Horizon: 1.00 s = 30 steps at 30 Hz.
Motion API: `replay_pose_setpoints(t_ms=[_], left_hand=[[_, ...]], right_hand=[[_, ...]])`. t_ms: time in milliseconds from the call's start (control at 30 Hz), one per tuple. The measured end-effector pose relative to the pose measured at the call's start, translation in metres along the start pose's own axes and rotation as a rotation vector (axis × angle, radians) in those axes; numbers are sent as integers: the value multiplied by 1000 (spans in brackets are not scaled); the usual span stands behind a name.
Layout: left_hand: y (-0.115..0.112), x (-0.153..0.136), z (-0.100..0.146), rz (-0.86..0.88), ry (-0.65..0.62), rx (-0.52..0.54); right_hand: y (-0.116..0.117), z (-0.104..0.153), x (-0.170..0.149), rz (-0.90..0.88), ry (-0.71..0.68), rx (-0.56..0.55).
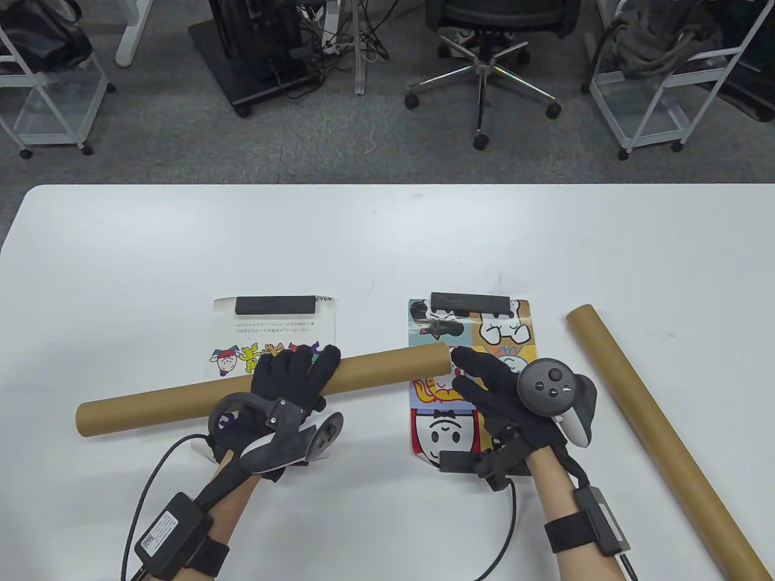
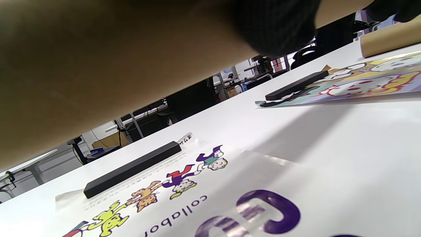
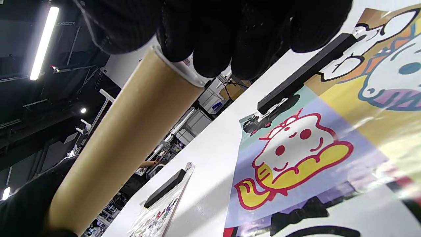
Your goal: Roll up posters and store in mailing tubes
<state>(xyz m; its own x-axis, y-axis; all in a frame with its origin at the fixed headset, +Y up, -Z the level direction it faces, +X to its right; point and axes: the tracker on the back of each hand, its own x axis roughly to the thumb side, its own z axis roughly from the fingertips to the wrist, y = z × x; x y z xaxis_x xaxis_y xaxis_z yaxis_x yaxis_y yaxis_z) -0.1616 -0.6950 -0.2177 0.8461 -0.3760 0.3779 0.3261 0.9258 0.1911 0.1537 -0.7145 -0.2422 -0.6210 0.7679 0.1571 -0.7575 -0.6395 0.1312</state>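
Note:
In the table view my left hand [image 1: 296,375] grips a brown mailing tube [image 1: 181,402] near its middle and holds it slantwise above the table. My right hand [image 1: 463,370] is at the tube's right end. In the right wrist view its fingertips [image 3: 213,42] pinch the white end cap [image 3: 179,71] of the tube [image 3: 125,141]. A white cartoon poster [image 1: 272,333] lies flat under the left hand, and a colourful cartoon poster [image 1: 478,339] lies under the right hand. In the left wrist view the tube [image 2: 98,65] fills the upper left.
A second brown tube [image 1: 660,436] lies diagonally at the right of the white table [image 1: 387,242]. A black bar [image 1: 275,304] weighs down the white poster's far edge. Black bars [image 1: 469,301] [image 1: 460,463] hold the colourful poster's far and near edges. Chairs and racks stand beyond the table.

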Motion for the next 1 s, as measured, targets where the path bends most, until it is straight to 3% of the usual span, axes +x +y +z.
replay_pose_setpoints(t_ms=[333, 733, 867, 1000], left_hand=[[1, 5, 0, 38, -21, 3], [4, 3, 0, 27, -3, 0], [7, 3, 0, -4, -2, -9], [5, -1, -2, 77, 6, -68]], right_hand=[[-1, 2, 4, 68, 19, -148], [2, 2, 1, 63, -10, -74], [2, 2, 2, 65, -23, -119], [2, 2, 3, 54, -12, -115]])
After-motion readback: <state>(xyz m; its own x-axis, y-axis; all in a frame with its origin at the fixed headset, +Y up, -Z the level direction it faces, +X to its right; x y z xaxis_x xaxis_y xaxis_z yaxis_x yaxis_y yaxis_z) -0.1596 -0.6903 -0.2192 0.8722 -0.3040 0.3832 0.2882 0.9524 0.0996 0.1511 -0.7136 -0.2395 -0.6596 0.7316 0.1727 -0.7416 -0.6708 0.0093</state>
